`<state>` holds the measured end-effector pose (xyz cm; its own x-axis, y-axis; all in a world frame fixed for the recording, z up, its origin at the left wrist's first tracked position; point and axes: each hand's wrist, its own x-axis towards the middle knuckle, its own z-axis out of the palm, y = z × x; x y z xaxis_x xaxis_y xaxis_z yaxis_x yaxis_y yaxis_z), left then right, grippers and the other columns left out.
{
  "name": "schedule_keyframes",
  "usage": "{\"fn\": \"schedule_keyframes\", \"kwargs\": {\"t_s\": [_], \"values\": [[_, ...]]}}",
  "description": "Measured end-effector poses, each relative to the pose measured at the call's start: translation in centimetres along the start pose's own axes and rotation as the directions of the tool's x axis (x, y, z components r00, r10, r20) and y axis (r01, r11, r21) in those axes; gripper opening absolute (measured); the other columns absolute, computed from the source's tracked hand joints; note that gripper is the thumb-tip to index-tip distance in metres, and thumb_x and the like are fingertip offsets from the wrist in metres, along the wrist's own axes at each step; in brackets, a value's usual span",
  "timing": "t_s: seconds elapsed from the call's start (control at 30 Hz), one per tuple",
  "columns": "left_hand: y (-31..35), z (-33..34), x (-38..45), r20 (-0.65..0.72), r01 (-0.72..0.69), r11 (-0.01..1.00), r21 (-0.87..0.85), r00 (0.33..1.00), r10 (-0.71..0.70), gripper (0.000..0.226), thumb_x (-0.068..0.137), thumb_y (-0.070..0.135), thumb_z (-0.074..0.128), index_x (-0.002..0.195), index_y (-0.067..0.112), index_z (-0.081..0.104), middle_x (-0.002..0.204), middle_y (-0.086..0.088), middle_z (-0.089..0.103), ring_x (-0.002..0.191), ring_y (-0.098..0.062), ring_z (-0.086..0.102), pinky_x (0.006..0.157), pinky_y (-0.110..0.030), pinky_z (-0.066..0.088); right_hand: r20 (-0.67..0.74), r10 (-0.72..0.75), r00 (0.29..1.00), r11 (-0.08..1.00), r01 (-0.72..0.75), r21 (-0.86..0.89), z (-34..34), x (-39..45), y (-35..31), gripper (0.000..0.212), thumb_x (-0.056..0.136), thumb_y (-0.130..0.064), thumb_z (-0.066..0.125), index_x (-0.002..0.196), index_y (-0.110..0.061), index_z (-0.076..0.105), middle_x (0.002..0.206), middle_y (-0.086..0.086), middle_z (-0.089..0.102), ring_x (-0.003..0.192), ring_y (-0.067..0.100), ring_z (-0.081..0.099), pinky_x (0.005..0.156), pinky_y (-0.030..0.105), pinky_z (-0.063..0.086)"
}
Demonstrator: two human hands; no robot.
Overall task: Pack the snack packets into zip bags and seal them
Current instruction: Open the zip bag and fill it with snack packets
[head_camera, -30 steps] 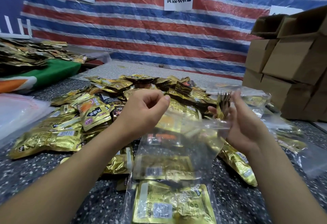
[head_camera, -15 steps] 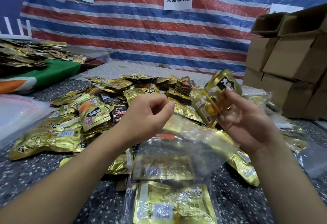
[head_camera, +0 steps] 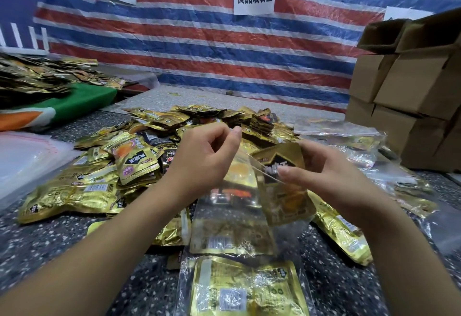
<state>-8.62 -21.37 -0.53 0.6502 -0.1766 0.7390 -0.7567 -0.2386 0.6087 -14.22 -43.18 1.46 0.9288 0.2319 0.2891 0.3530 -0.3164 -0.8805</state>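
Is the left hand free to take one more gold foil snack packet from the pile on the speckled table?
Probably not yet. The left hand pinches the rim of the clear plastic zip bag to hold it open. The pile of gold foil snack packets lies uncovered just beside it, so letting go would free it.

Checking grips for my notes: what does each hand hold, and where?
Left hand pinches the zip bag at its mouth rim. Right hand grips a gold packet by its top, sliding it in.

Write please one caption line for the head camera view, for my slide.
Left hand pinches open a clear zip bag while right hand slides a gold snack packet in.
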Motion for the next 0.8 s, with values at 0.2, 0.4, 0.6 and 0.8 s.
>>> {"fn": "schedule_keyframes", "kwargs": {"t_s": [0.2,0.4,0.6,0.8], "values": [[0.4,0.4,-0.4,0.029,-0.061,0.998,0.027,0.998,0.060,0.039,0.099,0.026,0.053,0.061,0.016,0.052,0.053,0.010,0.042,0.050,-0.005,0.040,0.048,-0.015,0.029,0.191,0.030,0.981,0.988,0.000,-0.158,0.6,-0.5,-0.4,0.023,0.089,-0.038,0.068,0.106,-0.023,0.071,0.098,0.005,0.074,0.090,0.021,0.073,0.072,0.034,0.060],[0.6,1.0,-0.5,0.063,-0.090,0.994,0.064,0.994,0.086,0.037,0.097,0.031,0.051,0.061,0.027,0.043,0.054,0.012,0.040,0.052,-0.005,0.040,0.050,-0.016,0.027,0.250,0.023,0.968,0.974,0.035,-0.222,1.5,-0.6,-0.4,0.032,0.090,-0.034,0.067,0.120,-0.045,0.068,0.101,-0.009,0.076,0.094,0.010,0.072,0.077,0.029,0.061],[0.1,0.9,-0.5,0.013,-0.069,0.997,0.033,0.998,0.069,0.038,0.099,0.031,0.052,0.064,0.015,0.051,0.056,0.009,0.043,0.052,-0.005,0.040,0.050,-0.015,0.027,-0.037,-0.051,0.998,0.961,0.039,-0.275,2.4,-0.1,-0.1,0.022,0.078,-0.032,0.079,0.098,-0.029,0.073,0.086,-0.006,0.076,0.078,0.012,0.073,0.071,0.040,0.062],[0.1,1.0,-0.7,0.000,-0.039,0.998,0.045,0.999,0.039,0.041,0.099,0.034,0.051,0.069,0.007,0.055,0.058,-0.008,0.055,0.055,-0.021,0.051,0.055,-0.042,0.041,-0.017,-0.088,0.996,0.904,0.073,-0.422,2.4,0.1,0.7,0.013,0.092,-0.026,0.068,0.092,-0.034,0.078,0.082,-0.017,0.075,0.079,0.004,0.069,0.066,0.027,0.059]]}}
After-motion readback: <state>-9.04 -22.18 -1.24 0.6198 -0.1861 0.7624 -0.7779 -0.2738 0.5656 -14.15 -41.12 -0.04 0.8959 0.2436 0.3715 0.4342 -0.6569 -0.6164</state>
